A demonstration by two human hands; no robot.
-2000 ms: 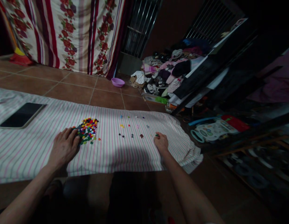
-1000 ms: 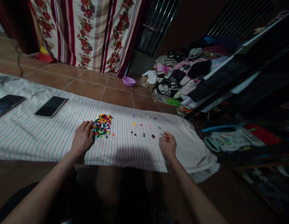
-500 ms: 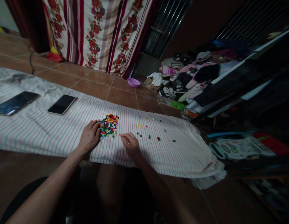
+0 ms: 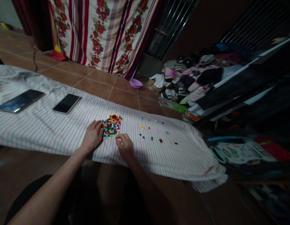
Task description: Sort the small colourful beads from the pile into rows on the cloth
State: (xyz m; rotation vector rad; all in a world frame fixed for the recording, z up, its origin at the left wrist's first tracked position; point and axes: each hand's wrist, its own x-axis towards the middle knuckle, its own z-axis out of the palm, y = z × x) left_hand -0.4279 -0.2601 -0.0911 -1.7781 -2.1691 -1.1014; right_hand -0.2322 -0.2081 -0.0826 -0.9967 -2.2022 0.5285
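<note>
Left of the left hand, well apart from it, a tablet (image 4: 20, 101) and then a phone (image 4: 67, 103) lie flat on the striped cloth (image 4: 145, 156). The left hand (image 4: 91, 136) is palm down, fingers loosely together and gripping nothing that shows, its fingertips on the left edge of the pile of small coloured pieces (image 4: 112, 126). That hand does best, I judge, as a light fence: firm enough to stop the pieces spreading, not so firm that it shoves them. The pile sits between the two hands, just beyond the right one; it has no clear long axis, though it tapers a little at the far end and leans that way to the right. Which way single pieces point is too small to tell. At the pile's near right corner the right hand (image 4: 125, 146) has thumb and forefinger brought narrowly together; whether a piece is between them I cannot tell. Picking there seems the step in hand, and a low pinch on one loose edge piece should disturb its neighbours least. To the right of the right hand, small groups of pieces (image 4: 161, 140) lie in three rows, running rightward and slightly nearer the person.
</note>
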